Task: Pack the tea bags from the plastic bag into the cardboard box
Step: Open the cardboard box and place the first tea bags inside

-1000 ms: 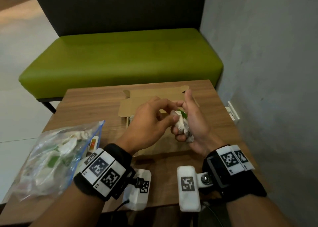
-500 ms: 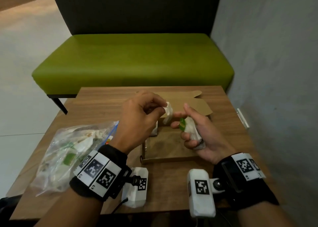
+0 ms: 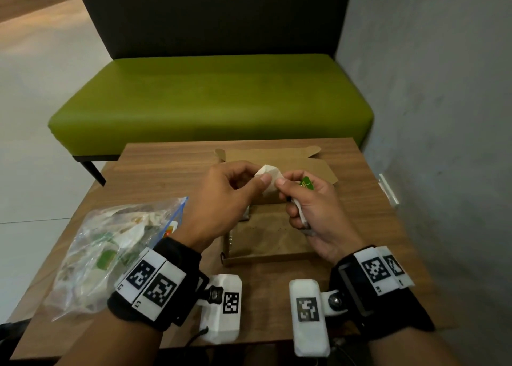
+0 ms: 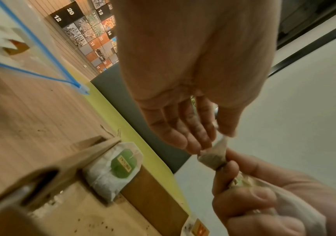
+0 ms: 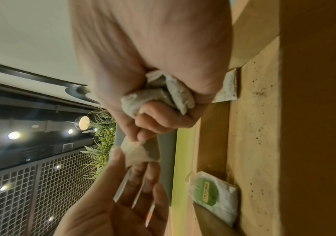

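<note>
Both hands are raised over the open cardboard box (image 3: 266, 241). My left hand (image 3: 235, 191) pinches a white tea bag (image 3: 270, 178) between thumb and fingers; the same tea bag (image 4: 213, 158) shows in the left wrist view, and my right thumb and forefinger touch it too. My right hand (image 3: 307, 202) grips a bunch of tea bags (image 5: 157, 94) in its curled fingers, a green tag (image 3: 307, 183) sticking out on top. One tea bag with a green label (image 4: 116, 166) stands against the box's far wall. The clear plastic bag (image 3: 110, 243) with more tea bags lies at the table's left.
The box's lid flap (image 3: 277, 157) lies flat on the wooden table (image 3: 166, 171) behind the hands. A green bench (image 3: 210, 102) stands beyond the table and a grey wall (image 3: 429, 116) runs close along the right. Loose tea crumbs dot the box floor.
My left hand pulled one tea bag off the bunch in my right hand, and both hands have come together on it again. The camera has shifted slightly.
</note>
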